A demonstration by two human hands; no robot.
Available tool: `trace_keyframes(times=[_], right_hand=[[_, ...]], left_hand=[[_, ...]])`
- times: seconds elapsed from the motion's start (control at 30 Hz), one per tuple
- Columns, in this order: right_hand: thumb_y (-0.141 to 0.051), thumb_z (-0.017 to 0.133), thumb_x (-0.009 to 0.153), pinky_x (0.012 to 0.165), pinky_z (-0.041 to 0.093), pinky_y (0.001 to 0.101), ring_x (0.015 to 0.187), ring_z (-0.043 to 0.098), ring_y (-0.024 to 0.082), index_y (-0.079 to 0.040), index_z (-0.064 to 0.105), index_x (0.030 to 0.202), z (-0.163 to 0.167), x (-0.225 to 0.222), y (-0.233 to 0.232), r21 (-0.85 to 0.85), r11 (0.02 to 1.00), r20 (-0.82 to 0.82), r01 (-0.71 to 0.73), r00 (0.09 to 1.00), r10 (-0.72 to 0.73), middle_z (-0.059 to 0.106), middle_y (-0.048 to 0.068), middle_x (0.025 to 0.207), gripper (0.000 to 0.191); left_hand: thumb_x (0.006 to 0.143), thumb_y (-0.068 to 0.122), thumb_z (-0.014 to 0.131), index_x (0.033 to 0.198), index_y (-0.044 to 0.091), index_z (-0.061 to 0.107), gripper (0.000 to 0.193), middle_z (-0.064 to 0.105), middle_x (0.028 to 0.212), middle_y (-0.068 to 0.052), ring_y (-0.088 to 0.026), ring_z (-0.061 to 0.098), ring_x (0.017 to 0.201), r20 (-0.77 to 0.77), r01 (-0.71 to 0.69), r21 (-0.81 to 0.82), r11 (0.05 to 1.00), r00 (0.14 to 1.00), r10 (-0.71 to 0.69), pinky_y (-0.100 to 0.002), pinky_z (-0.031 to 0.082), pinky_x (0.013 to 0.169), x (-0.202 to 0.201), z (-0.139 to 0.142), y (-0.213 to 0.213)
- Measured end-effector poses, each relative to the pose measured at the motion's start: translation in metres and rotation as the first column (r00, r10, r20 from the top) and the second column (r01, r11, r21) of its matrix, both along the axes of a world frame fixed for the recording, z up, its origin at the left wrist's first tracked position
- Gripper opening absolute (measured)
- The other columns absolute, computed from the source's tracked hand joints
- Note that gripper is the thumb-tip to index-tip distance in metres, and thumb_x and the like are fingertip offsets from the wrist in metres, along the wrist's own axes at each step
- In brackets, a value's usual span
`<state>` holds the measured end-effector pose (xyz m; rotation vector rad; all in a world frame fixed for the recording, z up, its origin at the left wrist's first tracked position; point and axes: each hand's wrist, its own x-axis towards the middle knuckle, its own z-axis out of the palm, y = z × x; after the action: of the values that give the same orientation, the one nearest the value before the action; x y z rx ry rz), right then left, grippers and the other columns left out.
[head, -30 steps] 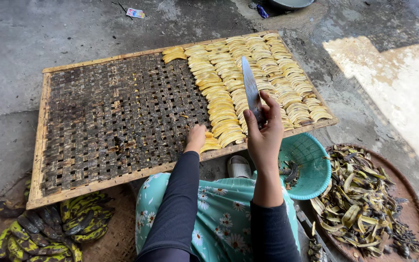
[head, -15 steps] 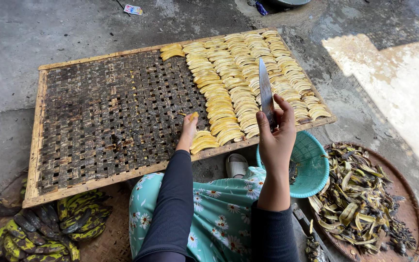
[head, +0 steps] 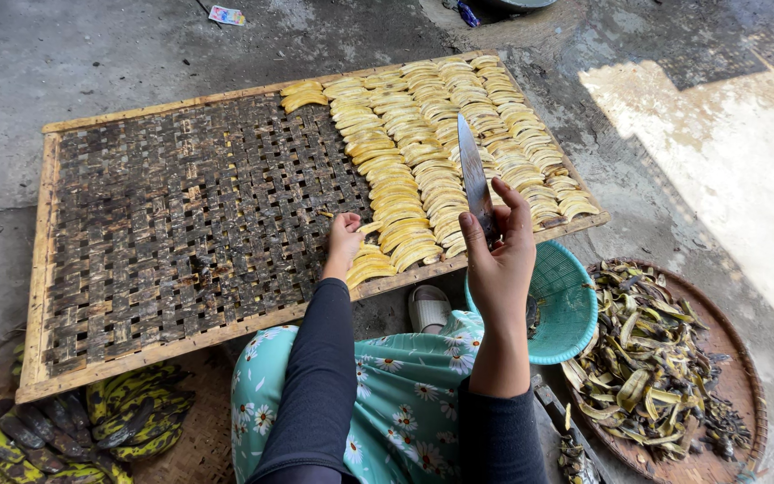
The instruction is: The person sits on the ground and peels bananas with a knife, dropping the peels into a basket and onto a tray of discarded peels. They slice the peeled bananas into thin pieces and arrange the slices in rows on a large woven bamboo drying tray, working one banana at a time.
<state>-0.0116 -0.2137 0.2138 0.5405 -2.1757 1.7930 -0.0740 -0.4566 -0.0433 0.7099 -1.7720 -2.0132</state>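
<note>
Left hand (head: 344,235) pinches a banana slice (head: 367,226) at the woven tray's (head: 181,215) near edge; right hand (head: 499,255), nearer, grips an upright knife (head: 474,175).

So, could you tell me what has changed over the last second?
The left hand lifted briefly, then came back down onto the banana slices at the rack's near edge. The right hand kept the knife upright. Rack, basket and peel tray stayed put.
</note>
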Motion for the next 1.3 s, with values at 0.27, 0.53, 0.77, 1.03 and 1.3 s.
trace_keyframes(times=[0.27,0.53,0.77,1.03,1.3], right_hand=[[-0.009,0.074,0.099,0.077,0.048,0.0194,0.09,0.057,0.005,-0.006,0.051,0.149,-0.003,0.002,-0.005,-0.05,0.998,0.024,-0.031,0.999,0.033,0.064,0.001,0.103,0.055],[-0.009,0.074,0.099,0.077,0.049,0.0197,0.092,0.058,0.006,-0.006,0.052,0.148,-0.005,0.003,-0.008,-0.044,0.998,0.028,-0.041,0.999,0.042,0.064,0.001,0.105,0.054],[-0.012,0.074,0.099,0.077,0.05,0.0199,0.094,0.061,0.006,-0.007,0.052,0.148,-0.004,0.003,-0.009,-0.026,1.0,0.055,-0.009,0.998,0.01,0.068,0.002,0.107,0.054],[-0.009,0.074,0.098,0.073,0.048,0.0207,0.092,0.061,0.006,-0.006,0.051,0.147,0.001,0.006,-0.007,-0.019,1.0,0.046,-0.021,0.999,0.022,0.067,0.004,0.106,0.054],[-0.009,0.06,0.107,0.067,0.055,0.0247,0.078,0.063,0.01,-0.004,0.048,0.149,-0.019,0.027,0.177,-0.296,0.954,0.18,0.051,0.984,0.003,0.066,0.004,0.103,0.044]], left_hand=[[0.085,-0.022,0.052,0.127,0.007,0.055,0.051,0.058,0.126,-0.009,-0.022,0.068,0.118,0.151,0.374,-0.151,0.915,0.923,-0.353,-0.03,0.058,0.091,0.004,-0.005,-0.032],[0.088,-0.013,0.056,0.122,0.007,0.062,0.04,0.064,0.127,-0.009,-0.024,0.069,0.116,0.301,0.446,-0.417,0.792,0.89,-0.343,-0.036,0.057,0.097,0.002,-0.002,-0.035],[0.088,0.009,0.076,0.12,0.022,0.071,0.035,0.064,0.128,-0.001,-0.026,0.056,0.125,0.619,0.601,-0.608,0.519,0.768,-0.164,-0.053,0.035,0.114,0.012,0.018,-0.019],[0.093,-0.001,0.061,0.115,0.025,0.078,0.038,0.069,0.123,-0.002,-0.026,0.061,0.123,0.564,0.588,-0.676,0.445,0.801,-0.202,-0.051,0.037,0.116,0.01,0.007,-0.015],[0.1,0.023,0.065,0.105,0.012,0.076,0.017,0.074,0.117,-0.016,-0.032,0.069,0.111,0.271,0.107,-0.435,0.894,0.963,0.017,-0.042,0.053,0.098,0.025,-0.013,-0.017]])
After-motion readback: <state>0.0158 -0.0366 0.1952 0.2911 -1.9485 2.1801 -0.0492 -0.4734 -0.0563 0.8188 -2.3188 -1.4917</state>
